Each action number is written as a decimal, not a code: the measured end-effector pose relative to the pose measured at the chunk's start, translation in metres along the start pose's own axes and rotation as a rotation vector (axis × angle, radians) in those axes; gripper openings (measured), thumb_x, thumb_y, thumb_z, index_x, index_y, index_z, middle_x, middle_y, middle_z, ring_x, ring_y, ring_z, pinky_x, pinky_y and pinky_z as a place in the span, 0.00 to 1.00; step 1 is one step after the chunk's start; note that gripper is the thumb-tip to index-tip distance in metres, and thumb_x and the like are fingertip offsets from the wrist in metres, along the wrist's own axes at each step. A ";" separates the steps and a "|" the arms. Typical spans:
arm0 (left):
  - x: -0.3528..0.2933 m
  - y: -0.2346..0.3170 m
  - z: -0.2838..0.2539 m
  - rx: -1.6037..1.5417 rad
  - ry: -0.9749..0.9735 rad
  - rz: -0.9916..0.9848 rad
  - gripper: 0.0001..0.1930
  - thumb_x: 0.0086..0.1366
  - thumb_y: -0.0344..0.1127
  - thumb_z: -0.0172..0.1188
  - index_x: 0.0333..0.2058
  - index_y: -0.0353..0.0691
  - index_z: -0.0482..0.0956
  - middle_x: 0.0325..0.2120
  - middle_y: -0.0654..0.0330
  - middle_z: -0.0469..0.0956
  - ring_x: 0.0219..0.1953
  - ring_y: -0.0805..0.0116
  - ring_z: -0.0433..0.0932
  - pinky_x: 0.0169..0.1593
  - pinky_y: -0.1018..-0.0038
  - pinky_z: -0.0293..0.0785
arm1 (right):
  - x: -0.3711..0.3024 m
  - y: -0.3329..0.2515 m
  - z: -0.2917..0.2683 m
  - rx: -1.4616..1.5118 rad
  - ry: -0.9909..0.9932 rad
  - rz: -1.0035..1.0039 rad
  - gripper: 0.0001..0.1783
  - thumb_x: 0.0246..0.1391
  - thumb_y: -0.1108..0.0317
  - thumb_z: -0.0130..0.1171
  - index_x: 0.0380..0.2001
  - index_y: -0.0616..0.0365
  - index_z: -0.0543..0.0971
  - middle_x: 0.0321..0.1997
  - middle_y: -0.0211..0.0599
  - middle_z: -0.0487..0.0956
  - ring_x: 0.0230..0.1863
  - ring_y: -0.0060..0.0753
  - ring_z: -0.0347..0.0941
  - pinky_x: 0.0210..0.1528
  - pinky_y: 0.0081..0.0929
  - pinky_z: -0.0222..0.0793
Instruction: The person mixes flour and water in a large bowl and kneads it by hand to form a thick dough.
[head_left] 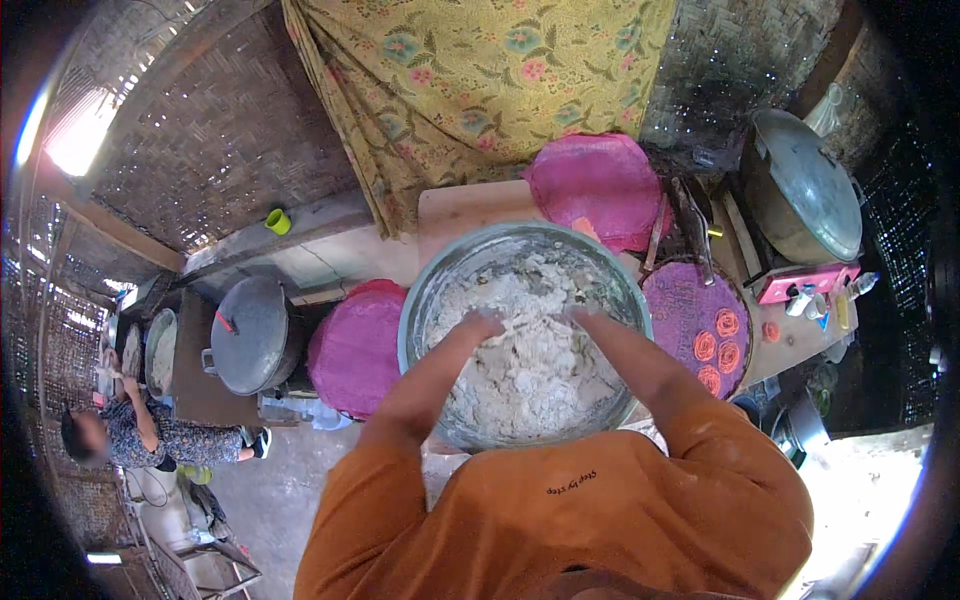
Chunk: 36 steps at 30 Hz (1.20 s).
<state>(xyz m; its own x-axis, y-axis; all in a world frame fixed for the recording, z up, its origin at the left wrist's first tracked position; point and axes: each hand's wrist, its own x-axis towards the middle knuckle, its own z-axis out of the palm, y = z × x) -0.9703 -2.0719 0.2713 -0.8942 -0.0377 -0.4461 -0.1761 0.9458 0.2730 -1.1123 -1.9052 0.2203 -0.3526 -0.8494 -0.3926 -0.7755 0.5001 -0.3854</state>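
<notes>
A wide round metal basin (640, 300) in front of my body holds a lumpy, whitish, floury dough (535, 375). Both arms reach down into it. My left hand (487, 323) is sunk in the dough left of the middle, and my right hand (580, 317) is in it to the right, a short gap away. Pale dough coats the fingers and blends with the mass around them, so their pose is hidden. Loose dry flour lies on the lumps and clings to the basin's inner wall.
Pink-covered round trays (355, 345) flank the basin. At right, a purple round tray (680, 315) bears several orange coils, near a big lidded pot (800, 190). Another lidded pot (250, 335) stands left. A person (140, 430) works at far left beside a basin (160, 350).
</notes>
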 end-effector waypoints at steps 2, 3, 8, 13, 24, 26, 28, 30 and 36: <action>-0.025 -0.004 0.011 0.044 -0.002 0.105 0.17 0.44 0.41 0.44 0.35 0.48 0.69 0.34 0.57 0.69 0.38 0.58 0.66 0.42 0.65 0.61 | -0.034 -0.003 0.009 0.071 -0.090 -0.061 0.07 0.39 0.63 0.42 0.18 0.51 0.68 0.20 0.31 0.62 0.24 0.28 0.58 0.27 0.28 0.55; -0.043 0.006 0.003 0.111 -0.039 0.130 0.16 0.43 0.41 0.44 0.34 0.49 0.69 0.31 0.58 0.70 0.37 0.59 0.67 0.42 0.64 0.60 | -0.058 -0.002 0.014 0.108 -0.138 -0.078 0.07 0.39 0.63 0.42 0.18 0.50 0.68 0.20 0.31 0.62 0.24 0.28 0.58 0.27 0.27 0.55; -0.096 0.003 0.061 0.236 0.249 0.766 0.07 0.38 0.41 0.49 0.18 0.51 0.73 0.23 0.62 0.71 0.31 0.61 0.67 0.35 0.60 0.62 | -0.153 -0.022 0.041 0.091 -0.332 -0.195 0.06 0.40 0.63 0.42 0.17 0.50 0.68 0.18 0.30 0.62 0.22 0.27 0.58 0.26 0.26 0.55; -0.145 0.090 -0.005 0.130 -0.267 0.438 0.09 0.40 0.47 0.50 0.18 0.52 0.73 0.22 0.62 0.69 0.32 0.63 0.65 0.33 0.59 0.58 | -0.193 -0.046 0.067 -0.067 -0.344 -0.255 0.06 0.40 0.64 0.43 0.17 0.49 0.68 0.17 0.29 0.62 0.21 0.26 0.58 0.25 0.25 0.56; -0.002 0.060 0.030 0.230 0.075 0.233 0.13 0.43 0.41 0.46 0.29 0.47 0.72 0.27 0.58 0.70 0.34 0.63 0.67 0.34 0.66 0.61 | -0.080 -0.017 0.057 -0.494 -0.124 -0.019 0.05 0.41 0.65 0.43 0.16 0.48 0.67 0.15 0.26 0.61 0.19 0.23 0.58 0.23 0.22 0.57; 0.032 0.036 0.058 0.029 0.238 0.158 0.14 0.43 0.40 0.48 0.31 0.46 0.72 0.28 0.56 0.71 0.35 0.62 0.68 0.36 0.70 0.63 | -0.058 -0.008 0.053 -0.579 -0.072 0.023 0.05 0.41 0.65 0.43 0.16 0.48 0.67 0.14 0.26 0.61 0.18 0.23 0.58 0.23 0.21 0.57; 0.061 0.016 0.070 -0.132 0.360 -0.015 0.15 0.42 0.40 0.49 0.31 0.45 0.71 0.27 0.56 0.71 0.34 0.62 0.69 0.36 0.71 0.64 | -0.036 -0.005 0.044 -0.658 -0.020 0.034 0.06 0.41 0.65 0.43 0.15 0.47 0.67 0.14 0.25 0.61 0.18 0.22 0.58 0.22 0.21 0.57; 0.071 0.006 0.068 -0.286 0.515 -0.165 0.16 0.41 0.39 0.50 0.32 0.44 0.71 0.27 0.55 0.71 0.34 0.63 0.70 0.36 0.73 0.65 | -0.022 -0.004 0.032 -0.658 0.024 0.058 0.05 0.41 0.65 0.43 0.16 0.48 0.67 0.15 0.26 0.61 0.18 0.23 0.58 0.23 0.20 0.57; 0.000 0.032 0.010 0.166 0.241 0.304 0.09 0.41 0.38 0.51 0.21 0.42 0.74 0.22 0.58 0.71 0.31 0.61 0.70 0.32 0.70 0.67 | -0.063 -0.014 0.020 -0.013 0.016 0.002 0.07 0.41 0.62 0.42 0.22 0.52 0.66 0.22 0.30 0.62 0.25 0.26 0.59 0.29 0.22 0.57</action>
<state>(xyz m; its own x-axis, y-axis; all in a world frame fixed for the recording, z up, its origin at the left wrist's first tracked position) -0.9720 -2.0386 0.2712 -0.9693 0.1957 -0.1489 0.1621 0.9639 0.2112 -1.0682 -1.8554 0.2336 -0.3627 -0.8510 -0.3797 -0.7815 0.4997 -0.3735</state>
